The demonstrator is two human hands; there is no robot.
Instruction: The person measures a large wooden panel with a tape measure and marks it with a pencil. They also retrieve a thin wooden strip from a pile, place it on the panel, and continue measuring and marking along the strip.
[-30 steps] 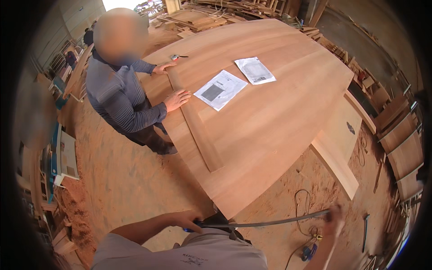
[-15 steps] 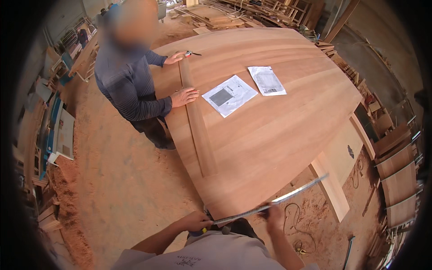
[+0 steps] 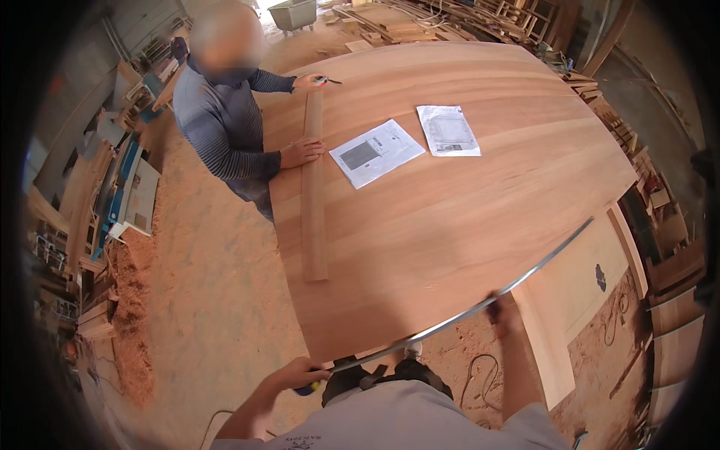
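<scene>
Tape blade (image 3: 450, 322) slants from lower centre to right of the frame, best kept untwisted between the left hand (image 3: 298, 373), its grip curled around the blue tape case (image 3: 306, 389), and the right hand (image 3: 510, 321), whose blurred grip I cannot tell.

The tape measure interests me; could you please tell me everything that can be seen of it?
The tape measure has a case, blue with some yellow, partly hidden by the left hand gripping it. Its long, narrow blade looks like shiny grey metal. Pulled out, it runs in a bow toward the upper right, roughly along the near edge of the panel, to a free end. The right hand is at the blade partway along, too blurred to show its grip. Whether the blade touches the panel is unclear.
</scene>
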